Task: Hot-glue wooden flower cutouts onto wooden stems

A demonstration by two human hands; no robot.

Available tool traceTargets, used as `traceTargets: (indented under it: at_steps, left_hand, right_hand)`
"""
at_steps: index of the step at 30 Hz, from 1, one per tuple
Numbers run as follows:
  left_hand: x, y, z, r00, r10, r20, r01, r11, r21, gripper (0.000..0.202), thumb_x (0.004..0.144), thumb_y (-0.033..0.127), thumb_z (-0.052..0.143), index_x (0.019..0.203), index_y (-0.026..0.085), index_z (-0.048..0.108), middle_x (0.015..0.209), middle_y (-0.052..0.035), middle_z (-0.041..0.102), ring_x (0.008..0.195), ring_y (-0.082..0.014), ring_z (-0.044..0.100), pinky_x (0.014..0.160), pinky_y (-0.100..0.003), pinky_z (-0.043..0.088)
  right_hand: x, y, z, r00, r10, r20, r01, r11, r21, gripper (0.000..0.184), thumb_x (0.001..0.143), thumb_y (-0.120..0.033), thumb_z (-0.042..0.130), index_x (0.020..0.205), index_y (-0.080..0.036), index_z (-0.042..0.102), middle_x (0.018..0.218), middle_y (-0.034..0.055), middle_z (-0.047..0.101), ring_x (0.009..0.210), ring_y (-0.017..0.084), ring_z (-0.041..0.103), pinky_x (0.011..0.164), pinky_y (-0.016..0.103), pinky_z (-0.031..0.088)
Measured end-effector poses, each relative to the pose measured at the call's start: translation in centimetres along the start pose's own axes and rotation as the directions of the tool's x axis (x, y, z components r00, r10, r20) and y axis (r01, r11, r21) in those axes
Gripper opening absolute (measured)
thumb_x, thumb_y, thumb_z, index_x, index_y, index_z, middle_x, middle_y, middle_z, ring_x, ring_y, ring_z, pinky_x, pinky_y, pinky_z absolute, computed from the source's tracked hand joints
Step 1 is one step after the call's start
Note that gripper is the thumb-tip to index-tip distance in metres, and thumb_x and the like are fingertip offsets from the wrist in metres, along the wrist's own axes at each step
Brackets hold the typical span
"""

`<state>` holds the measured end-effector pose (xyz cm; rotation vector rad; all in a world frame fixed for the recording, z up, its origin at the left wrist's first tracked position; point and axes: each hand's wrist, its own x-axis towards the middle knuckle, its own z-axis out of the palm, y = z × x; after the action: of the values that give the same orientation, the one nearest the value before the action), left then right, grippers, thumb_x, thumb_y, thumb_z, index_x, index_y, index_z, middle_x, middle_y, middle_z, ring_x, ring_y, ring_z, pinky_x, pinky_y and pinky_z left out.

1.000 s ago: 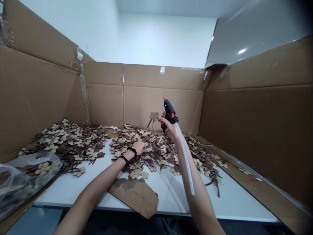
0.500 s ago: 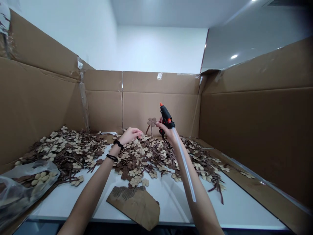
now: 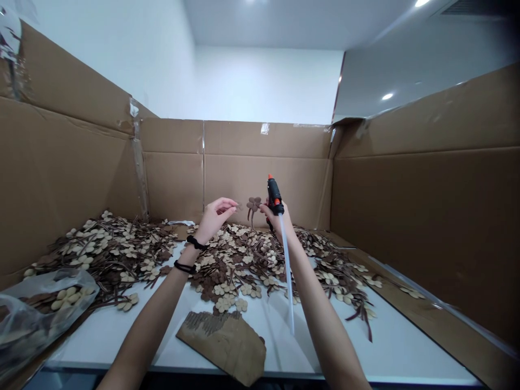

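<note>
My right hand is wrapped round a black glue gun with an orange tip, pointing up. A long clear glue stick trails from its back end along my forearm. Between that hand's thumb and finger is also a brown flower with a thin stem hanging down. My left hand is closed in a pinch just left of the flower, apart from it. Something small and pale shows at its fingertips, too blurred to name. Below both hands spreads a pile of cream and brown flowers.
Cardboard walls enclose the white table on three sides. Another flower heap lies at the left, behind a clear plastic bag of flowers. A worn cardboard piece rests at the front edge.
My left hand has risen from the pile, fingertips now pinched near the brown flower. The glue gun has turned more upright, and its glue stick has swung left.
</note>
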<state>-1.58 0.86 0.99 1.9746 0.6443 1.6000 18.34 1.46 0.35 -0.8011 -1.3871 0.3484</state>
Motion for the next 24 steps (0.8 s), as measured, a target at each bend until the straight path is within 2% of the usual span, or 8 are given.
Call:
traceTargets:
  at_steps: [3, 8, 12, 16, 18, 21, 22, 24]
  left_hand:
    - [-0.2, 0.5, 0.3, 0.999, -0.021, -0.034, 0.019, 0.999, -0.046, 0.018, 0.077, 0.026, 0.066, 0.092, 0.017, 0.062, 0.080, -0.0045, 0.069, 0.080, -0.0162, 0.064, 0.073, -0.023, 0.043]
    - [-0.1, 0.3, 0.1, 0.999, -0.027, -0.025, 0.027, 1.000, 0.016, 0.013, 0.077, 0.024, 0.064, 0.086, 0.015, 0.063, 0.081, -0.0052, 0.068, 0.078, -0.0154, 0.063, 0.070, -0.022, 0.043]
    - [0.2, -1.1, -0.4, 1.000, -0.016, 0.026, 0.011, 0.979, 0.205, 0.020, 0.076, 0.020, 0.062, 0.095, 0.017, 0.065, 0.079, -0.0019, 0.066, 0.070, -0.0126, 0.058, 0.065, -0.022, 0.042]
    - [-0.4, -3.1, 0.4, 0.979, -0.070, 0.189, -0.028, 0.880, 0.473, 0.016, 0.078, 0.015, 0.054, 0.085, 0.017, 0.068, 0.078, -0.0025, 0.068, 0.069, -0.0135, 0.059, 0.067, -0.023, 0.044]
    - [-1.1, -4.1, 1.4, 0.925, -0.125, 0.359, -0.111, 0.814, 0.570, 0.021, 0.077, 0.011, 0.050, 0.082, 0.017, 0.069, 0.082, -0.0035, 0.070, 0.073, -0.0141, 0.061, 0.070, -0.023, 0.044]
    - [-2.4, -5.5, 3.3, 0.746, -0.310, 0.590, -0.221, 0.720, 0.658, 0.026, 0.071, 0.004, 0.049, 0.079, 0.017, 0.070, 0.086, -0.0037, 0.072, 0.076, -0.0143, 0.062, 0.070, -0.021, 0.044]
    - [-2.9, -5.9, 4.0, 0.693, -0.369, 0.619, -0.236, 0.695, 0.679, 0.025, 0.069, 0.004, 0.050, 0.075, 0.017, 0.070, 0.082, -0.0040, 0.072, 0.073, -0.0147, 0.062, 0.068, -0.021, 0.044]
    - [-3.7, -6.5, 5.1, 0.643, -0.448, 0.621, -0.233, 0.658, 0.716, 0.014, 0.066, 0.008, 0.057, 0.060, 0.015, 0.067, 0.067, -0.0056, 0.069, 0.064, -0.0167, 0.060, 0.062, -0.024, 0.044]
  right_hand:
    - [-0.1, 0.0, 0.4, 0.999, -0.006, 0.040, 0.005, 1.000, 0.013, 0.028, 0.066, -0.040, 0.066, 0.077, -0.020, 0.049, 0.071, -0.0007, 0.051, 0.064, 0.014, 0.049, 0.056, 0.026, 0.039]
    - [-0.2, 0.1, 0.7, 0.998, -0.017, 0.063, 0.017, 1.000, 0.001, 0.027, 0.066, -0.038, 0.065, 0.076, -0.019, 0.049, 0.070, -0.0008, 0.052, 0.063, 0.014, 0.049, 0.057, 0.026, 0.039]
    - [0.0, 0.4, 0.4, 1.000, 0.003, -0.021, -0.003, 1.000, -0.011, 0.025, 0.065, -0.035, 0.064, 0.076, -0.019, 0.048, 0.068, -0.0015, 0.053, 0.062, 0.013, 0.048, 0.057, 0.026, 0.039]
    - [0.4, 0.7, -0.3, 0.998, 0.001, -0.058, 0.002, 0.999, 0.044, 0.024, 0.067, -0.034, 0.064, 0.078, -0.019, 0.049, 0.069, -0.0021, 0.052, 0.064, 0.014, 0.051, 0.058, 0.026, 0.039]
    - [0.6, 0.8, -0.6, 0.997, -0.019, -0.068, 0.022, 0.999, 0.043, 0.024, 0.067, -0.034, 0.065, 0.078, -0.020, 0.049, 0.070, -0.0024, 0.052, 0.064, 0.014, 0.052, 0.059, 0.027, 0.039]
    - [0.8, 1.0, -1.0, 0.997, -0.022, -0.077, 0.025, 0.999, 0.034, 0.025, 0.066, -0.034, 0.066, 0.078, -0.020, 0.048, 0.070, -0.0029, 0.051, 0.063, 0.013, 0.053, 0.060, 0.027, 0.040]
    - [0.9, 1.0, -1.0, 0.997, -0.018, -0.074, 0.020, 0.999, 0.035, 0.026, 0.065, -0.034, 0.066, 0.078, -0.020, 0.048, 0.071, -0.0030, 0.051, 0.062, 0.013, 0.052, 0.060, 0.027, 0.040]
    - [0.9, 1.0, -1.1, 0.998, -0.009, -0.069, 0.012, 0.999, 0.041, 0.025, 0.065, -0.033, 0.065, 0.078, -0.020, 0.048, 0.070, -0.0030, 0.051, 0.062, 0.013, 0.052, 0.060, 0.028, 0.040]
